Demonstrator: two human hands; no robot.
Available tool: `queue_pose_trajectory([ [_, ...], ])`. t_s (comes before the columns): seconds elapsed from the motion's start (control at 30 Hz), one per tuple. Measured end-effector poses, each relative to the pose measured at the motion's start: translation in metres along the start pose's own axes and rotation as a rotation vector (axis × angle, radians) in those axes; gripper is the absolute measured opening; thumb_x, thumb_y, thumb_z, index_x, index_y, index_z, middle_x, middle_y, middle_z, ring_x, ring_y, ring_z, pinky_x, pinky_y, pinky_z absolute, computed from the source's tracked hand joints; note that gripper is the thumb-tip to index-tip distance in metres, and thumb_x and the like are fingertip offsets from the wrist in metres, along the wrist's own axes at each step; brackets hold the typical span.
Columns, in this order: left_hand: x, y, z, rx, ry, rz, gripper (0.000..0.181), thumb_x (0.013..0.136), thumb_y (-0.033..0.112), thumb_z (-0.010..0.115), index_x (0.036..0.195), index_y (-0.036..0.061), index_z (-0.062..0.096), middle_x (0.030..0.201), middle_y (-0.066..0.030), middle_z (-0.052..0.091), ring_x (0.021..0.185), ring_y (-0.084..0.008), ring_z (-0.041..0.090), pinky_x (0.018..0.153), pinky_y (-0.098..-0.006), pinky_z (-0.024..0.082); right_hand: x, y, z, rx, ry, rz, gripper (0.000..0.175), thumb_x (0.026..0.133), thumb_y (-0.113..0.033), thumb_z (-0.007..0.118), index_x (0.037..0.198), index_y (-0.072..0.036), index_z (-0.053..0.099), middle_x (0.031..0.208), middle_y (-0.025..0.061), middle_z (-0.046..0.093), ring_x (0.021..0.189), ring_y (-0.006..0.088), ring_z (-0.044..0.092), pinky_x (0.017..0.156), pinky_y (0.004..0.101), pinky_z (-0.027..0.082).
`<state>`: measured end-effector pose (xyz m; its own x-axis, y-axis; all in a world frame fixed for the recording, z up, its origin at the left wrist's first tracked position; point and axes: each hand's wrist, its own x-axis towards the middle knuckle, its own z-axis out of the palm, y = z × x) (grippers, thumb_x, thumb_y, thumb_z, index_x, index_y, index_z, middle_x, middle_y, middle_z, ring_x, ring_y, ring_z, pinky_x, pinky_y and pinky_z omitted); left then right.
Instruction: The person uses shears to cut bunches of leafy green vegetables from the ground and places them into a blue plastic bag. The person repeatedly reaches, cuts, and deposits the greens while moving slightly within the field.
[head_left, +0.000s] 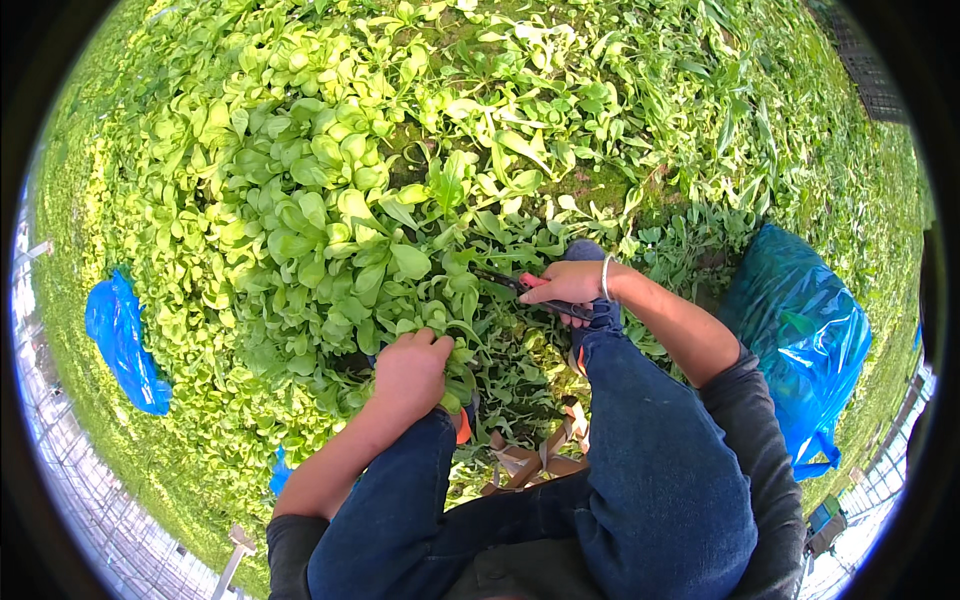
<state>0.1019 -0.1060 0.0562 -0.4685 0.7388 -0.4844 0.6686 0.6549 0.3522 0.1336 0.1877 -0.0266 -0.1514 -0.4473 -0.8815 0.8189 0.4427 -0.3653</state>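
My left hand is closed around leafy greens low in the bed, beside my left knee. Its fingertips are partly hidden by the leaves. In my right hand is a pair of pruning shears with red and black handles. The dark blades point left into the foliage, where their tips are hard to make out. Between the hands and ahead of them grow dense light-green rosettes with rounded leaves. A silvery bangle circles my right wrist.
A full blue plastic bag with greens showing through stands at my right. A crumpled blue bag lies on the plants at far left. Between my legs is a low wooden seat frame. A dark crate sits at the upper right.
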Motion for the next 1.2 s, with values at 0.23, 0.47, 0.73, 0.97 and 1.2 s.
queue_pose_trajectory([
  [0.23,0.057,-0.003,0.010,0.076,-0.098,0.030,0.023,0.060,0.005,0.067,0.083,0.0044,0.064,0.127,-0.0239,0.049,0.080,-0.0313,0.063,0.066,-0.0402,0.054,0.017,-0.012,0.007,0.018,0.035,0.036,0.058,0.089,-0.053,0.059,0.077,0.004,0.058,0.065,0.0128,0.063,0.051,0.0213,0.065,0.045,0.0320,0.056],
  [0.47,0.028,-0.013,0.010,-0.088,-0.097,0.003,0.032,0.062,0.015,0.071,0.091,0.0056,0.061,0.091,-0.0104,0.059,0.084,-0.0322,0.062,0.071,-0.0433,0.052,0.009,0.000,0.009,0.016,0.093,-0.185,0.050,0.091,-0.048,0.059,0.078,0.000,0.056,0.061,0.0091,0.060,0.048,0.0177,0.061,0.042,0.0300,0.051],
  [0.73,0.025,-0.004,-0.012,-0.163,-0.246,-0.207,0.059,0.065,0.022,0.073,0.117,0.0072,0.051,0.094,-0.0168,0.064,0.088,-0.0367,0.063,0.073,-0.0452,0.052,0.017,-0.010,0.012,0.094,0.092,-0.092,0.053,0.090,-0.052,0.060,0.081,0.000,0.057,0.063,0.0091,0.062,0.049,0.0190,0.063,0.045,0.0299,0.052],
  [0.97,0.070,-0.021,0.019,-0.266,-0.262,-0.373,0.073,0.066,0.022,0.077,0.132,0.0095,0.049,0.101,-0.0188,0.066,0.095,-0.0361,0.064,0.082,-0.0446,0.052,0.018,-0.004,0.012,0.244,0.163,-0.195,0.055,0.090,-0.051,0.060,0.083,0.003,0.056,0.066,0.0117,0.063,0.051,0.0205,0.064,0.044,0.0311,0.053],
  [1.2,-0.001,-0.031,-0.001,-0.327,-0.184,-0.299,0.048,0.064,0.020,0.074,0.110,0.0093,0.067,0.107,-0.0124,0.065,0.095,-0.0338,0.064,0.082,-0.0423,0.053,-0.012,-0.003,0.011,0.348,0.114,-0.254,0.048,0.090,-0.047,0.061,0.087,0.000,0.056,0.063,0.0090,0.061,0.051,0.0188,0.062,0.045,0.0298,0.050],
])
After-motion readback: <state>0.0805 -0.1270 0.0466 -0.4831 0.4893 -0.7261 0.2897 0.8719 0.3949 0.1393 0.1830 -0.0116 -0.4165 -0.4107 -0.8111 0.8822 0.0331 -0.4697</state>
